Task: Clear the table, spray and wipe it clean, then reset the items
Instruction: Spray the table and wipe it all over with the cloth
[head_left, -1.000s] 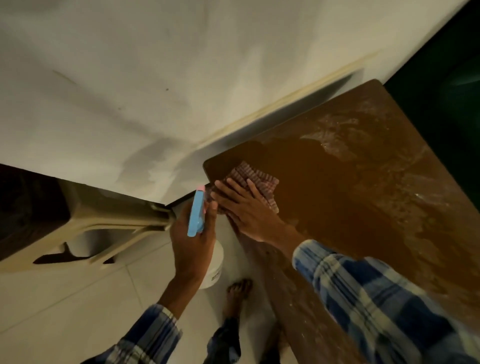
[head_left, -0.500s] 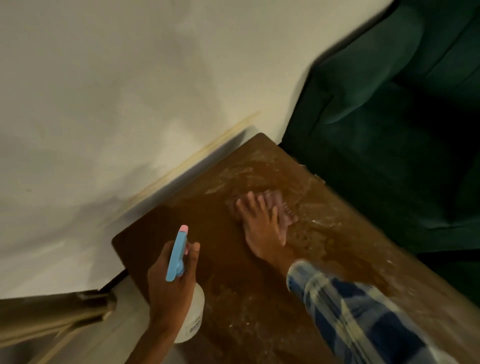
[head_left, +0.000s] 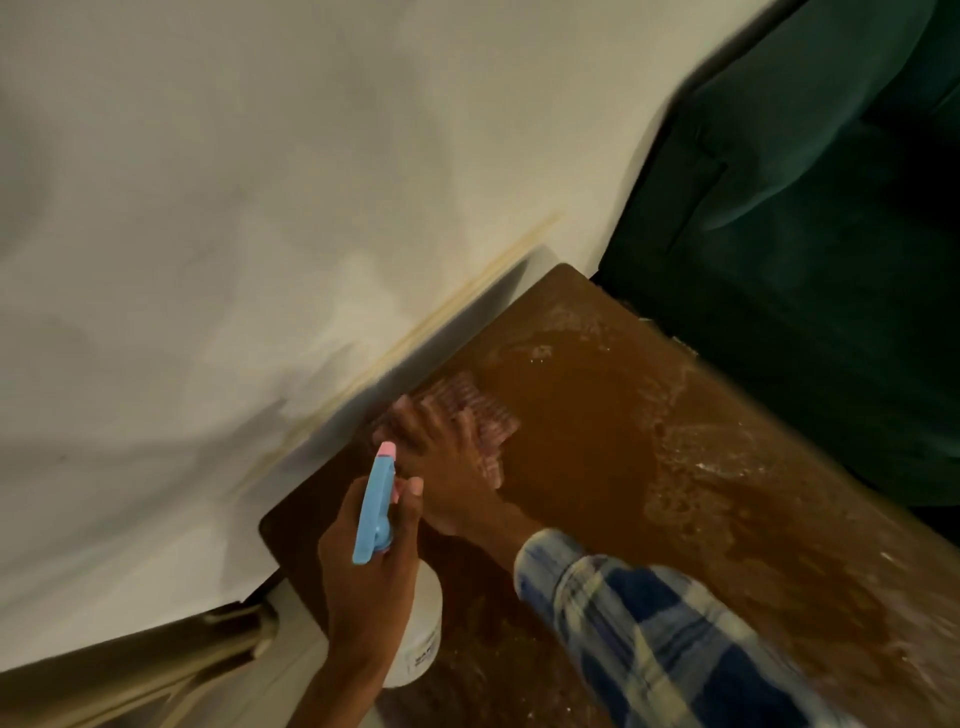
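The right hand (head_left: 447, 467) lay flat, its grip spread open and pressing the checked cloth (head_left: 480, 415) against the bench (head_left: 597, 415) near the wall-side edge. The left hand's (head_left: 369, 582) grip was wrapped round the spray bottle (head_left: 376, 512), held just beside it. Unwiped whitish residue (head_left: 691, 467) lay beyond the cloth toward the green sofa (head_left: 805, 260), so the right hand stood nearer.

No text can be read. The white spray bottle (head_left: 420, 644) carries a small dark printed label low on its side, too blurred and small to make out.
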